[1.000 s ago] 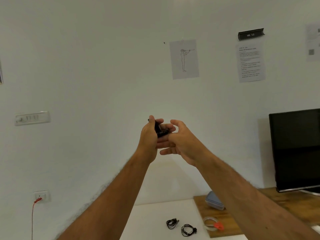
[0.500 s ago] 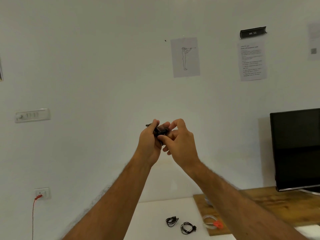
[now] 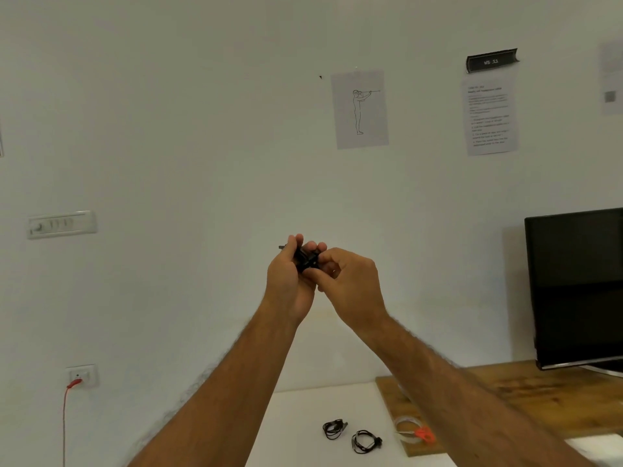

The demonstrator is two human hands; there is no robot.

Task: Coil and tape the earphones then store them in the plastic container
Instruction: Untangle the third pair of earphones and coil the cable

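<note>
White wall (image 3: pixel 168 129) fills most of the frame; sketch sheet (image 3: pixel 359 109) upper centre, text sheet (image 3: pixel 489 117) and black label (image 3: pixel 492 61) upper right, switch plate (image 3: pixel 61 224) at left, socket (image 3: pixel 82 375) with red cable (image 3: pixel 64 423) lower left.

Black monitor (image 3: pixel 578 288) at right edge, standing on a wooden board (image 3: pixel 526 399).

White surface (image 3: pixel 303 429) at bottom centre, carrying two coiled earphones: one (image 3: pixel 334 428) left, one (image 3: pixel 365 441) just beside it to the right, apart.

Tape roll (image 3: pixel 409 431) with an orange piece, on the board's near left part, partly behind the right forearm.

Left hand (image 3: pixel 286 281), raised mid-frame, fingers curled round a black earphone bundle (image 3: pixel 305 259).

Right hand (image 3: pixel 350 284), touching the left, thumb and fingertips pinching the same bundle from the right.

Container: cannot tell where it is.
</note>
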